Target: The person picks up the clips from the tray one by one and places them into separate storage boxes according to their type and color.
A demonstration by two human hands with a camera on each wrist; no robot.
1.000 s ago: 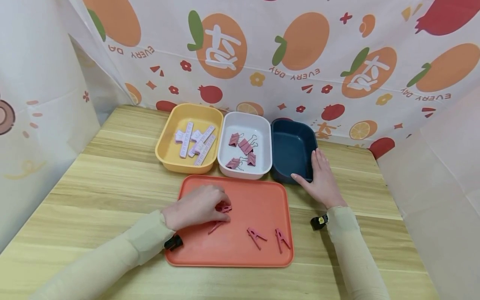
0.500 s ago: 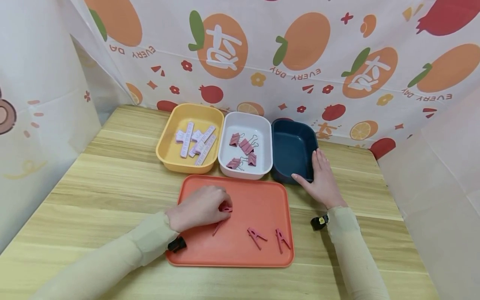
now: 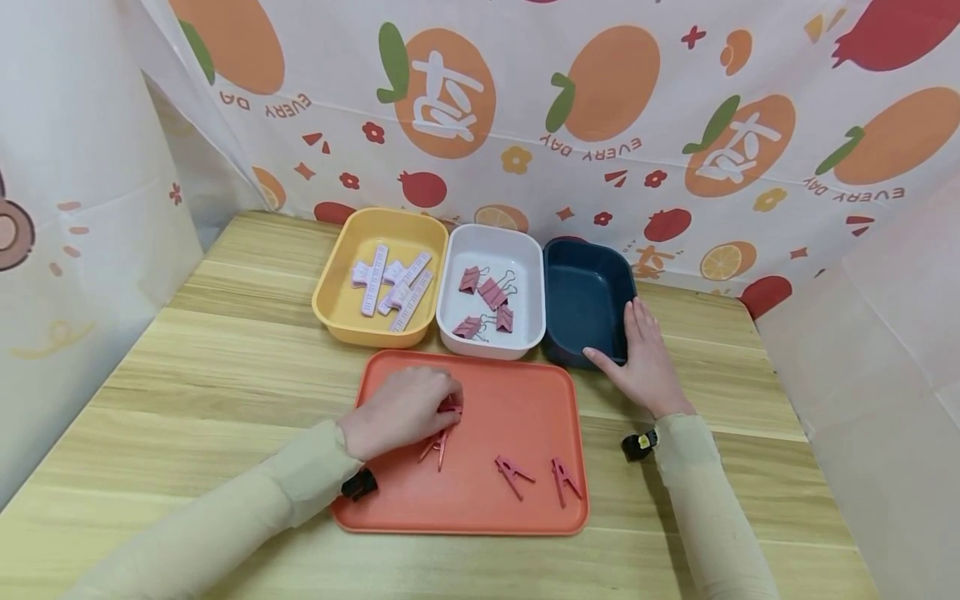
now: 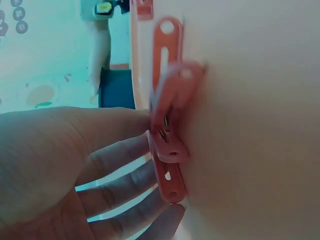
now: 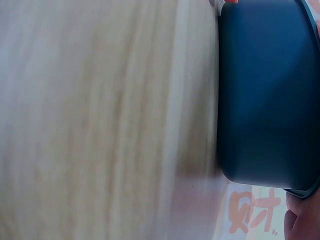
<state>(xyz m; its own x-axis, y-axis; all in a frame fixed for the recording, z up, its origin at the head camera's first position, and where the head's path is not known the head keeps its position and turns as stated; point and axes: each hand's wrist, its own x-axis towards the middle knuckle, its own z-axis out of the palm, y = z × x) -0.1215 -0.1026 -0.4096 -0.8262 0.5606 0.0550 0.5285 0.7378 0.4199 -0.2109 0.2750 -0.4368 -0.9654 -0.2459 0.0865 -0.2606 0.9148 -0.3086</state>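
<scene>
My left hand (image 3: 408, 408) is over the left half of the orange tray (image 3: 510, 392), pinching a pink clothespin (image 3: 437, 446) by its upper end. In the left wrist view, thumb and fingertips meet around the middle of this clothespin (image 4: 167, 47), and its metal spring shows. Two more pink clothespins lie at the tray's lower right, one (image 3: 513, 475) left of the other (image 3: 564, 481). At the near right corner of the dark blue bin (image 3: 585, 300), my right hand (image 3: 647, 367) rests with fingers extended along the right rim and thumb on the front rim.
A yellow bin (image 3: 330, 304) with several lilac ruler-like clips (image 3: 375, 279) stands at the back left. Beside it, a white bin (image 3: 491, 242) contains several pink binder clips (image 3: 493, 292). Wooden tabletop (image 3: 195, 367) surrounds the tray; a fruit-print curtain (image 3: 540, 183) hangs behind.
My left hand has shifted slightly up and right, and the clothespin has turned so both its legs show below the fingers. The right hand stays put on the blue bin.
</scene>
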